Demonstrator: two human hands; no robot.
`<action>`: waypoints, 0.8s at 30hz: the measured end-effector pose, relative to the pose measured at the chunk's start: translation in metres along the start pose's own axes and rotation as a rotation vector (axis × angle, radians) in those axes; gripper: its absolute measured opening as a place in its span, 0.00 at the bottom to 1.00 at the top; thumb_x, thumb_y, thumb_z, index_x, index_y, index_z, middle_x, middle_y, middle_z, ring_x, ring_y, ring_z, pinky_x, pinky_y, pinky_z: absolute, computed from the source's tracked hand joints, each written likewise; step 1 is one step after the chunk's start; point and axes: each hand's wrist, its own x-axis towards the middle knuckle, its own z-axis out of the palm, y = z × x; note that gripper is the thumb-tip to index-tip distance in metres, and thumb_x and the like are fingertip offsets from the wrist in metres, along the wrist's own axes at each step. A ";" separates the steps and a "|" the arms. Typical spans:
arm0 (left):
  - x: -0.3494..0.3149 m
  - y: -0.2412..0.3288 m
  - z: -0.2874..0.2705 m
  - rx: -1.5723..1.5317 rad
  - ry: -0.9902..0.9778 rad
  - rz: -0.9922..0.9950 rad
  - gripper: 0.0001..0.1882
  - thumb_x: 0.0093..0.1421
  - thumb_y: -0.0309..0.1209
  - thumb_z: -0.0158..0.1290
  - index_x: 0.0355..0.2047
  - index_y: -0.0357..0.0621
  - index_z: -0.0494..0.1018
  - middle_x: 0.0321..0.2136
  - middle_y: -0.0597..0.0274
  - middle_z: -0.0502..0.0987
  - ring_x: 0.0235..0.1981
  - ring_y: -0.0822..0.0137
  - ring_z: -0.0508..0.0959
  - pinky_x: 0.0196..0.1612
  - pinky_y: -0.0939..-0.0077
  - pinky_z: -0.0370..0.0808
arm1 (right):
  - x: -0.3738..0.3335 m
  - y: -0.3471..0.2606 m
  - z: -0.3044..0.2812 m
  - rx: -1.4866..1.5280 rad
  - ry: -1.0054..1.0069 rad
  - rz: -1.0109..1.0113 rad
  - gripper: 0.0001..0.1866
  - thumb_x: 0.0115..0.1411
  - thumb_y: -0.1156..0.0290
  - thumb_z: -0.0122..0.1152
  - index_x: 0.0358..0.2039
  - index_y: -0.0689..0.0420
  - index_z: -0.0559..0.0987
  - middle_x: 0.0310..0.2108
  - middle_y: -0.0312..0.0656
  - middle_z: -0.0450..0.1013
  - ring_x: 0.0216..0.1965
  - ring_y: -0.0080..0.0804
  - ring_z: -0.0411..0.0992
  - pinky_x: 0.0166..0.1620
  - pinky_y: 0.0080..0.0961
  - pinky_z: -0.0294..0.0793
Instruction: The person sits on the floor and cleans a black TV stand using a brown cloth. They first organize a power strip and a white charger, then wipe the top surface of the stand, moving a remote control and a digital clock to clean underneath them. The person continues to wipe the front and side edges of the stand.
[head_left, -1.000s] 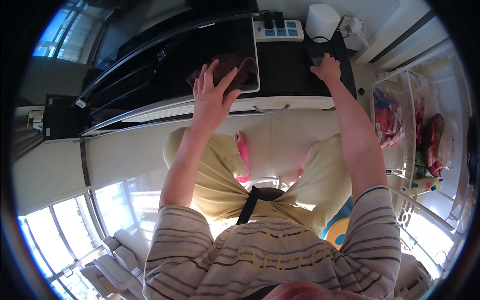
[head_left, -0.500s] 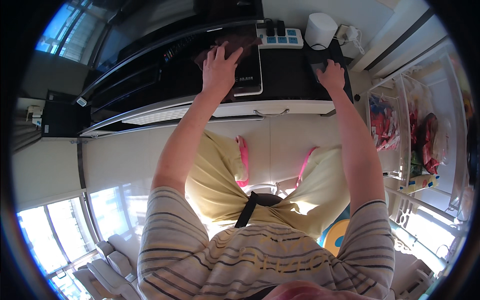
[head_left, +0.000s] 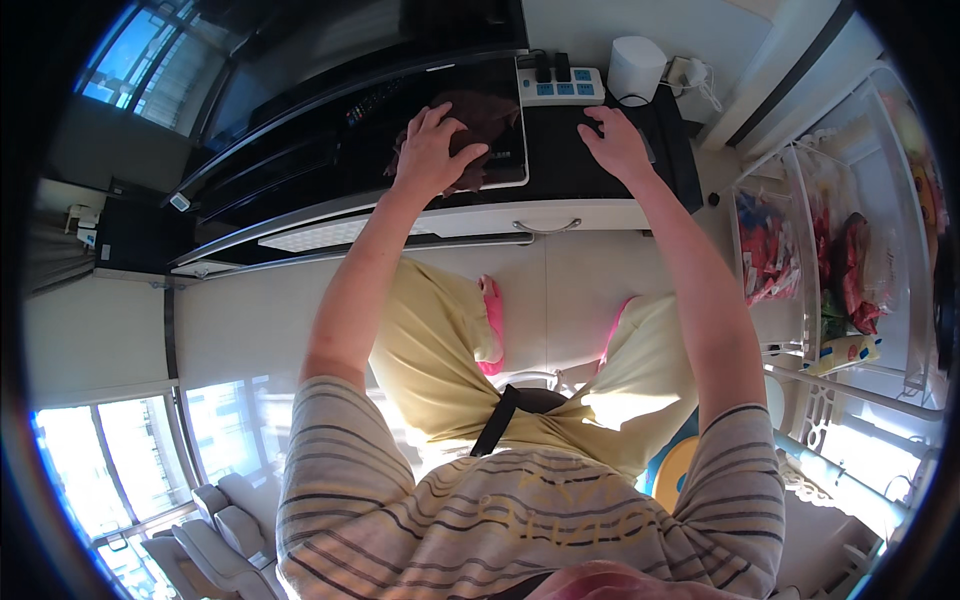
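Note:
My left hand [head_left: 430, 158] lies spread on a crumpled dark brown cloth [head_left: 482, 115], pressing it against a glossy black box with a white edge [head_left: 522, 160]. Thumb and fingers are apart, and the cloth sticks out around them. My right hand [head_left: 618, 145] is over the black cabinet top [head_left: 560, 165], right of the box, its fingers apart and nothing seen in them. Beside its wrist, a flat dark object [head_left: 650, 148] is partly hidden; its kind is unclear.
Behind the hands stand a white power strip [head_left: 562, 88] with black plugs and a white cylindrical device [head_left: 637, 68]. A remote control [head_left: 374, 102] lies by the large black screen [head_left: 330, 60]. A white drawer [head_left: 570, 218] fronts the cabinet. Clear bins of packages [head_left: 770, 250] stand right.
My right hand has left the flat dark object and moved left over the cabinet top. My left hand has shifted down the box, and the cloth has moved with it.

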 end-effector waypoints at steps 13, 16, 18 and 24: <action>0.043 0.032 0.041 0.098 0.090 0.147 0.27 0.61 0.49 0.50 0.59 0.56 0.65 0.63 0.57 0.58 0.64 0.47 0.55 0.62 0.46 0.59 | -0.042 -0.036 0.007 0.057 -0.235 -0.106 0.20 0.58 0.59 0.59 0.49 0.54 0.75 0.42 0.46 0.70 0.45 0.44 0.72 0.48 0.36 0.72; 0.039 0.038 0.038 0.036 0.075 0.211 0.26 0.61 0.46 0.51 0.58 0.56 0.66 0.62 0.58 0.60 0.64 0.48 0.56 0.62 0.50 0.60 | -0.045 -0.033 0.003 0.062 -0.239 -0.099 0.20 0.58 0.60 0.59 0.49 0.55 0.75 0.42 0.46 0.70 0.44 0.44 0.72 0.48 0.36 0.72; 0.066 0.027 0.044 -0.015 0.126 0.175 0.25 0.61 0.46 0.50 0.58 0.55 0.66 0.62 0.57 0.61 0.63 0.47 0.57 0.63 0.52 0.59 | -0.043 -0.035 0.002 0.059 -0.244 -0.073 0.20 0.58 0.60 0.59 0.49 0.55 0.75 0.42 0.45 0.70 0.44 0.44 0.72 0.47 0.36 0.72; 0.131 0.010 0.076 -0.102 0.197 0.037 0.27 0.58 0.49 0.50 0.57 0.56 0.68 0.60 0.56 0.63 0.60 0.41 0.60 0.64 0.52 0.57 | -0.047 -0.028 0.000 0.038 -0.252 -0.083 0.19 0.59 0.62 0.59 0.48 0.55 0.75 0.41 0.45 0.71 0.43 0.43 0.72 0.46 0.34 0.73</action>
